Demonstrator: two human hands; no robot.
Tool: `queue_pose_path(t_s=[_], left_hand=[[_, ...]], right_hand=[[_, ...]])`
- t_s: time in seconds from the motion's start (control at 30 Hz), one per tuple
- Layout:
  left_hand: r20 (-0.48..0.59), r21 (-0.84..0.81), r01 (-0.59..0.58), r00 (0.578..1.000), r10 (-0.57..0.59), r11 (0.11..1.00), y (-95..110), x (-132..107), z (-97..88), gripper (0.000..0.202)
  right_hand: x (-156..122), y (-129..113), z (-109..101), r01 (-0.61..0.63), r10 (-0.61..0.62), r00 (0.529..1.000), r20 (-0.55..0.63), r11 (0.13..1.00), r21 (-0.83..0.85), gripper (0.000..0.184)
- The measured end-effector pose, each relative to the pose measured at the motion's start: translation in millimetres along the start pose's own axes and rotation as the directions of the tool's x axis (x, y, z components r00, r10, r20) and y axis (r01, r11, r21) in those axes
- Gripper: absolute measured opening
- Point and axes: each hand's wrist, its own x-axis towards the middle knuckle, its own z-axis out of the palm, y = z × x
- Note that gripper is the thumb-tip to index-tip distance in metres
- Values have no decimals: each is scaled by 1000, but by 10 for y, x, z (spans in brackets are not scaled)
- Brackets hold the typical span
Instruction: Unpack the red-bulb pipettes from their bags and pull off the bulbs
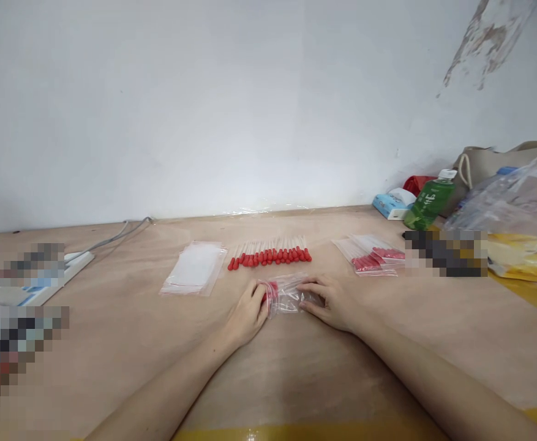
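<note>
A small clear zip bag (289,294) with red-capped tubes inside lies on the wooden table (125,343) between my hands. My left hand (248,312) is closed on its left end, where the red caps show. My right hand (330,301) presses on its right end with fingers curled over the plastic. Behind the bag a row of several loose red-capped tubes (270,254) lies side by side. A stack of empty clear zip bags (195,267) rests to the left of the row. Filled bags (371,254) lie to the right.
A green bottle (430,201), a tissue pack (391,205), a beige bag (502,160) and a large clear plastic bag (514,199) crowd the back right. A yellow packet (523,257) lies near them. A white power strip (43,282) with a cable sits at the left. A white wall stands behind the table.
</note>
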Motion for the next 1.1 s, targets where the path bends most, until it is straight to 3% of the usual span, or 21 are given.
queue_pose_path(t_s=[0.17, 0.33, 0.43, 0.53, 0.57, 0.63, 0.7, 0.77, 0.87, 1.0, 1.1], left_hand=[[-39, -102, -76, 997, 72, 992, -42, -20, -99, 13], [50, -330, -21, 998, 40, 944, -222, 27, -339, 15], [159, -437, 146, 984, -84, 888, -405, 44, -707, 19], [304, -422, 333, 928, -214, 843, -606, -31, -1245, 19], [298, -387, 370, 917, -265, 845, -666, -74, -1423, 19], [179, -339, 421, 907, -381, 842, -756, -149, -1698, 23], [5, -363, 447, 878, -478, 817, -794, -165, -1787, 29], [-176, -416, 442, 818, -547, 795, -788, -89, -1657, 33], [-395, -427, 388, 732, -555, 817, -758, 147, -1172, 33], [-485, -230, 258, 806, -340, 938, -768, 407, -530, 27], [-481, -103, 223, 842, -245, 969, -785, 458, -298, 24]], right_hand=[[-6, -1, -13, -9, 9, 1000, 26, 1000, 4, 31], [-19, 16, -9, -25, 25, 999, 48, 1000, -4, 32], [-24, 25, -3, -27, 27, 998, 53, 1000, -5, 32], [-21, 16, -9, -26, 27, 998, 51, 1000, -9, 31], [-19, 9, -13, -27, 27, 998, 49, 1000, -10, 31], [-15, -4, -22, -30, 30, 998, 52, 1000, -11, 31], [-13, -12, -28, -32, 33, 998, 57, 999, -11, 30], [-13, -10, -28, -32, 33, 998, 59, 999, -9, 30], [-15, 6, -23, -19, 20, 998, 55, 1000, -3, 31], [-15, 27, -13, -21, 22, 997, 73, 1000, -10, 32], [-16, 31, -9, -21, 22, 997, 70, 1000, -15, 31]])
